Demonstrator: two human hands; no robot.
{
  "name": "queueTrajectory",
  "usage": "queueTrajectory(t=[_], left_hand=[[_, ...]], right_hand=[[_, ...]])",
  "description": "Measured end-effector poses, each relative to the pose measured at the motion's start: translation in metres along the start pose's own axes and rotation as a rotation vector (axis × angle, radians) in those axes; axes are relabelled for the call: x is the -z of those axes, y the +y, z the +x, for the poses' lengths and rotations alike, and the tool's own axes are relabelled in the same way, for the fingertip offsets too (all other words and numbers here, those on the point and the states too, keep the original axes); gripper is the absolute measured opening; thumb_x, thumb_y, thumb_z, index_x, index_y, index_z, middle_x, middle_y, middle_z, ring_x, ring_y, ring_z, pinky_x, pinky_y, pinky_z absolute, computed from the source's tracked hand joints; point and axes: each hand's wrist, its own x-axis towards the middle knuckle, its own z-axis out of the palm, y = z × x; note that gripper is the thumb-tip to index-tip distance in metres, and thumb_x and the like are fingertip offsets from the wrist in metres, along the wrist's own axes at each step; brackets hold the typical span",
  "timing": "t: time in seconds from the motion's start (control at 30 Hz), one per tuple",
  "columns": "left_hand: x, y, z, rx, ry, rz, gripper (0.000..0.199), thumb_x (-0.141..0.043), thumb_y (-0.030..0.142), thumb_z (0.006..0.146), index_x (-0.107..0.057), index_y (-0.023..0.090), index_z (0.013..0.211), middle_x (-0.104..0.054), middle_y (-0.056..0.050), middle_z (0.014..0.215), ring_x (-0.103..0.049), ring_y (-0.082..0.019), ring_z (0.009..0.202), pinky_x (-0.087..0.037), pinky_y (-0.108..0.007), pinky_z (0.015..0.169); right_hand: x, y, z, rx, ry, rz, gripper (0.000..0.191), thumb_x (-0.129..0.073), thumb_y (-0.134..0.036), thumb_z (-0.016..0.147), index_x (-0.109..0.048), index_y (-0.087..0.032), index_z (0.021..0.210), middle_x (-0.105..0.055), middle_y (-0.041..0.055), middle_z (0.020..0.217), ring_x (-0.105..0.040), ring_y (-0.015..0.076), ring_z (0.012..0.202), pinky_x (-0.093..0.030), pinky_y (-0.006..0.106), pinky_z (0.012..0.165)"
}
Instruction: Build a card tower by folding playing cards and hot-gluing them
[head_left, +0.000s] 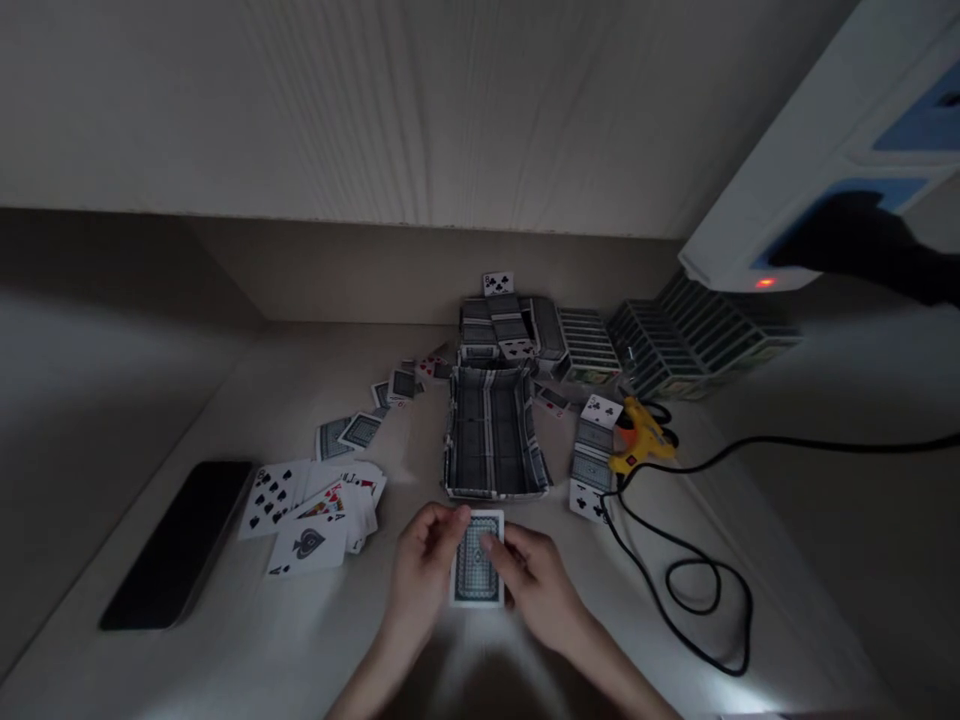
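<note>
Centrally, a card (477, 575) is gripped by the left hand (426, 552) at its far-left corner and by the right hand (541, 578) along its right side, long axis pointed at the tray (493, 440) just beyond

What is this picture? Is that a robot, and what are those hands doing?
There's no robot here, just a person's two bare hands. The camera is worn on their head, so it looks forward and down at the hands. The left hand and right hand hold a card, its patterned back facing up. Just beyond is an open box that looks made of cards. On the table, loose cards and a black phone lie to the left. To the right are a yellow tool and a looping black cord.
</note>
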Motion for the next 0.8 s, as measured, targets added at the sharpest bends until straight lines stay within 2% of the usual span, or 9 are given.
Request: queueTrajectory(t=[0.1,0.17,0.27,0.43,0.53,0.6,0.7,0.73,0.8], left_hand=[[0.005,0.003,0.001,-0.005,-0.031,0.01,0.037,-0.071,0.052,0.069,-0.061,0.017,0.076,-0.059,0.002,0.065,-0.053,-0.014,0.064,-0.041,-0.023,0.059],[0.008,0.007,0.0,0.028,-0.09,0.011,0.034,-0.073,0.048,0.067,-0.061,0.017,0.073,-0.059,0.002,0.065,-0.055,-0.014,0.065,-0.042,-0.023,0.06],[0.007,0.013,-0.003,0.107,-0.168,-0.014,0.033,-0.068,0.048,0.069,-0.057,0.017,0.063,-0.055,0.002,0.058,-0.05,-0.013,0.056,-0.04,-0.023,0.054],[0.001,0.016,-0.002,0.183,-0.126,-0.087,0.035,-0.054,0.053,0.076,-0.054,0.02,0.064,-0.046,0.004,0.048,-0.037,-0.011,0.041,-0.029,-0.023,0.04],[0.005,0.016,0.005,0.07,-0.121,0.068,0.044,-0.04,0.054,0.084,-0.045,0.022,0.054,-0.039,0.004,0.042,-0.035,-0.012,0.037,-0.031,-0.025,0.04],[0.012,0.017,0.009,-0.047,-0.054,0.208,0.043,-0.035,0.051,0.087,-0.043,0.023,0.055,-0.039,0.004,0.043,-0.037,-0.013,0.04,-0.035,-0.026,0.043],[0.025,0.022,0.014,-0.199,0.066,0.283,0.017,-0.054,0.037,0.076,-0.054,0.021,0.08,-0.053,0.0,0.071,-0.051,-0.017,0.065,-0.045,-0.029,0.062],[0.029,0.025,0.015,-0.268,0.062,0.318,0.024,-0.06,0.029,0.069,-0.056,0.02,0.091,-0.055,-0.001,0.082,-0.053,-0.018,0.074,-0.047,-0.031,0.071],[0.036,0.031,0.017,-0.517,-0.043,0.541,0.051,-0.061,0.017,0.064,-0.056,0.02,0.115,-0.052,-0.006,0.103,-0.055,-0.022,0.097,-0.047,-0.038,0.088]], right_hand=[[-0.006,0.0,0.002,-0.101,-0.01,0.107,0.055,-0.055,-0.07,0.079,-0.054,-0.019,0.061,-0.041,-0.0064,0.039,-0.037,0.0081,0.033,-0.025,0.021,0.034],[-0.008,-0.002,0.004,-0.151,0.006,0.192,0.057,-0.057,-0.074,0.075,-0.053,-0.019,0.06,-0.04,-0.0071,0.038,-0.035,0.0075,0.03,-0.024,0.021,0.031],[-0.01,-0.01,0.009,-0.217,0.032,0.332,0.056,-0.062,-0.073,0.069,-0.052,-0.019,0.058,-0.04,-0.0074,0.04,-0.032,0.0066,0.028,-0.021,0.021,0.028],[-0.013,-0.03,0.016,-0.297,0.061,0.545,0.045,-0.068,-0.06,0.065,-0.052,-0.019,0.059,-0.041,-0.0081,0.042,-0.025,0.0035,0.027,-0.017,0.02,0.028],[-0.016,-0.036,0.018,-0.333,0.09,0.631,0.042,-0.068,-0.056,0.063,-0.049,-0.02,0.056,-0.037,-0.0095,0.039,-0.022,0.0028,0.026,-0.014,0.02,0.028],[-0.018,-0.038,0.019,-0.357,0.115,0.667,0.041,-0.068,-0.054,0.061,-0.044,-0.022,0.051,-0.033,-0.0102,0.037,-0.022,0.0029,0.025,-0.012,0.02,0.028],[-0.018,-0.039,0.021,-0.385,0.15,0.696,0.04,-0.069,-0.05,0.06,-0.041,-0.023,0.049,-0.032,-0.0105,0.034,-0.022,0.0029,0.024,-0.011,0.02,0.027],[-0.017,-0.039,0.022,-0.391,0.156,0.701,0.039,-0.069,-0.048,0.06,-0.041,-0.023,0.049,-0.032,-0.0105,0.034,-0.022,0.0028,0.024,-0.011,0.019,0.028],[-0.015,-0.04,0.024,-0.399,0.156,0.707,0.038,-0.07,-0.046,0.061,-0.043,-0.022,0.049,-0.034,-0.0104,0.034,-0.023,0.0027,0.025,-0.011,0.019,0.028]])
